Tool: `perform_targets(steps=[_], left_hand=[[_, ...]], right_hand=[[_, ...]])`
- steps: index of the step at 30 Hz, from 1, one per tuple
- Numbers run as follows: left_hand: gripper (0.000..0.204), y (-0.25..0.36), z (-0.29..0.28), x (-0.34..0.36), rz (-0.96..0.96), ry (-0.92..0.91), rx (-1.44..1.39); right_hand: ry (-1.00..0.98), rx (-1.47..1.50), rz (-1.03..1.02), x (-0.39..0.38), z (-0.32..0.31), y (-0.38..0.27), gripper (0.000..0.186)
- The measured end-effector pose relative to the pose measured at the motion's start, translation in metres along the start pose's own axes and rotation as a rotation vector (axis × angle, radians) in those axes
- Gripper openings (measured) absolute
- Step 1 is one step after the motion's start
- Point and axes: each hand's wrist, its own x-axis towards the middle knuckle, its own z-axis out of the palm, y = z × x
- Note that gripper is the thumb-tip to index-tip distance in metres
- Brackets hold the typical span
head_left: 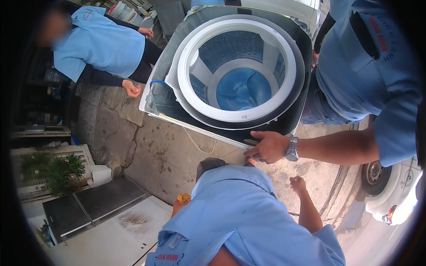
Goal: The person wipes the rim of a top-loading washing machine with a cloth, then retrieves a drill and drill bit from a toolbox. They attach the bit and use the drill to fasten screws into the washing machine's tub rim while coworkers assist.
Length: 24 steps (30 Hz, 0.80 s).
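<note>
Your left hand [177, 207] is half hidden by your shirt [235, 208]; fingers clamped on a yellow thing [183, 197], kind unreadable at this size. Your right hand [298, 185] is apart from the washer [239, 116], fingers curled; can't tell if they're fully closed. Dark shape [210, 167] past your shirt is maybe a shoe, view's poor there. Right co-worker [350, 66] is cut off by the rim, head out of view; a dark sleeve [326, 33] shows behind, can't tell whose.

Washer is straight ahead of you, at upper centre, drum mouth facing up. Top is uncovered: white ring [183, 66] round the mouth, grey perforated drum [213, 51] inside, blue finned disc [243, 89] at the bottom. Blue strip [157, 82] at its left side; pale cord [199, 147] hangs at the front.

Count: one washer, one disc, one yellow thing, two co-workers for sure, counting the left one [106, 48]. One watch [292, 149], on the right co-worker's wrist; that hand [270, 147] is at the washer's near corner, contact unclear. One car [397, 190], partly cut off.
</note>
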Motion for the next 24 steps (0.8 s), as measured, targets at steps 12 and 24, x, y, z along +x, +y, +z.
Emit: perform_targets(steps=[12,24], left_hand=[[0.035,0.006,0.009,-0.025,0.027,0.096,0.024],[0.034,0.008,0.029,0.005,0.055,0.1,-0.077]], right_hand=[[-0.13,0.115,0.129,-0.002,0.032,0.03,0.033],[-0.084,0.021,0.085,-0.012,0.012,0.013,0.036]])
